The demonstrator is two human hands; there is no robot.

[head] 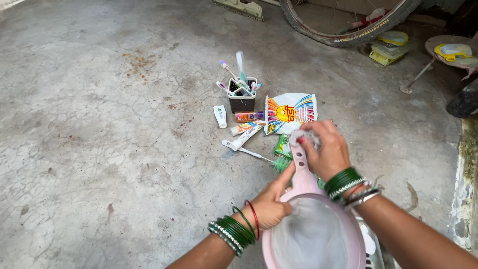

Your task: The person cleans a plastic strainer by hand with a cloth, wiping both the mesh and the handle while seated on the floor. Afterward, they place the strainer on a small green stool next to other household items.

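My left hand [271,201] grips the rim of a pink plastic strainer [313,234] with a fine mesh bowl, held low in front of me. Its handle [300,164] points away from me. My right hand [326,149] is closed on a small grey scrubbing pad [302,135] pressed against the end of that handle. Both wrists wear green bangles. On the floor just beyond lie a colourful detergent packet [289,112], a small green sachet [283,147] and a green-bristled brush [251,152].
A black basket [242,99] holds several toothbrushes, with tubes of toothpaste [219,116] beside it on the cracked concrete floor [99,124]. A bicycle tyre [348,30], yellow-lidded containers [391,47] and a stool [448,50] stand at the back right.
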